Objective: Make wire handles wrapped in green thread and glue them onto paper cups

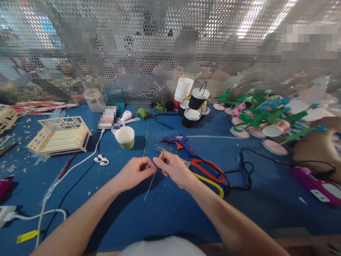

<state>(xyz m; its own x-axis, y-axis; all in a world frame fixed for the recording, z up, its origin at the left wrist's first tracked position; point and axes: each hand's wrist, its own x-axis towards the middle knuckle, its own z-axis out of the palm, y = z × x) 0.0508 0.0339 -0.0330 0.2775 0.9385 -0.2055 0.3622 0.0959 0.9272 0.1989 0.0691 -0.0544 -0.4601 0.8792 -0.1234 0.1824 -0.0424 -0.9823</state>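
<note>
1. Nearest, both forearms come in from the bottom edge over the blue table (149,224) and meet near its middle.
2. Next, the left hand (134,173) and the right hand (174,170) sit almost knuckle to knuckle. Each is closed in a fingertip pinch on the same thin green strand (150,185), so neither is nearer to it than the other.
3. That strand lies on a slant. Its top end pokes up just above the right hand's fingers, and its long tail drops down and leftward below the left hand. I cannot tell whether the tip touches the table.
4. Just right of the right hand lie scissors (207,170) with red and yellow handles, untouched. A blue glue gun (179,141) rests just beyond them.
5. Farther back, a green line leads away from the hands to a ball of twine (143,112), with a paper cup (125,137) to its left. Whether that line joins the held strand cannot be told.
</note>
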